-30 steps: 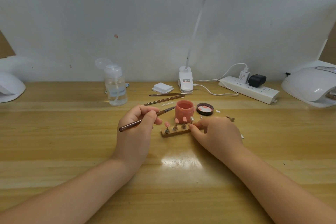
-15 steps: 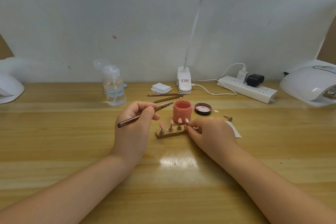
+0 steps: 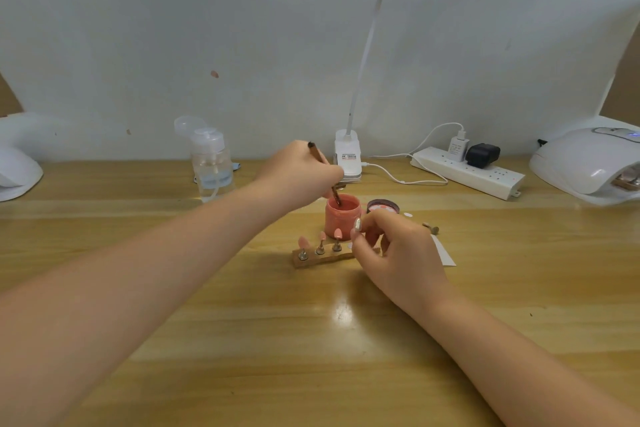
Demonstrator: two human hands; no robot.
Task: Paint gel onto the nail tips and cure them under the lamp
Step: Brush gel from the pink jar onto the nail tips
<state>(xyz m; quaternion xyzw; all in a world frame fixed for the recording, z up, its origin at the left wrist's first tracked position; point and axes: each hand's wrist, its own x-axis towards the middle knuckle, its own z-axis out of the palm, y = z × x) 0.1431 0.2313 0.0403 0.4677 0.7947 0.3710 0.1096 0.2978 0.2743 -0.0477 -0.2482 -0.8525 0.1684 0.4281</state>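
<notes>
- Left hand (image 3: 304,170) now lifted off the table and reaching forward over the gel jar (image 3: 343,217), no longer resting beside the wooden holder (image 3: 322,258).
- Brush (image 3: 323,173), earlier held low and nearly level with its tip short of the jar, now stands steeply, bristle end dipped into the jar's pink gel.
- Right hand (image 3: 398,253) now raised from the holder's end, pinching one nail tip (image 3: 357,225) on its stand up in front of the jar.
- Three pink tips left standing on the holder instead of four.
</notes>
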